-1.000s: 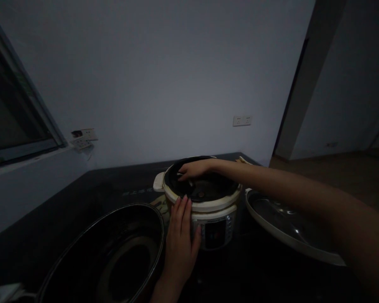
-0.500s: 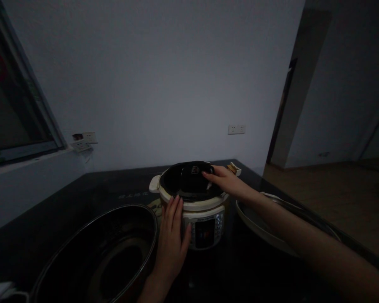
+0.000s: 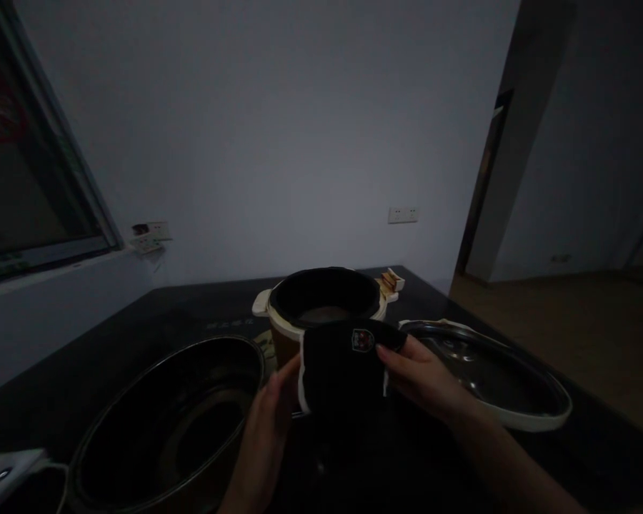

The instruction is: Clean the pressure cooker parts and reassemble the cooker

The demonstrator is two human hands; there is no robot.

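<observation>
In front of the cooker I hold up a black cloth [image 3: 343,378] with a small shield emblem and white edging, so dark that its lower part merges with the counter. My right hand [image 3: 429,375] pinches its right upper edge, thumb in front. At its left white edge my left hand [image 3: 271,414] is closed, its fingertips partly hidden. Behind the cloth stands the electric pressure cooker [image 3: 285,339], lidless, its dark round opening showing; the cloth hides most of its front. A large dark pot [image 3: 107,407] sits left of my left hand.
An oval lid [image 3: 514,375] lies inner side up on the right of the black counter [image 3: 198,303]. A white object with a cord [image 3: 11,467] is at the lower left. Behind are a wall with a socket [image 3: 403,215] and a window at left.
The black cloth has come off the cooker's top toward me, uncovering the opening. My right hand moved down and nearer with it; my left hand left the cooker's front rim for the cloth's edge.
</observation>
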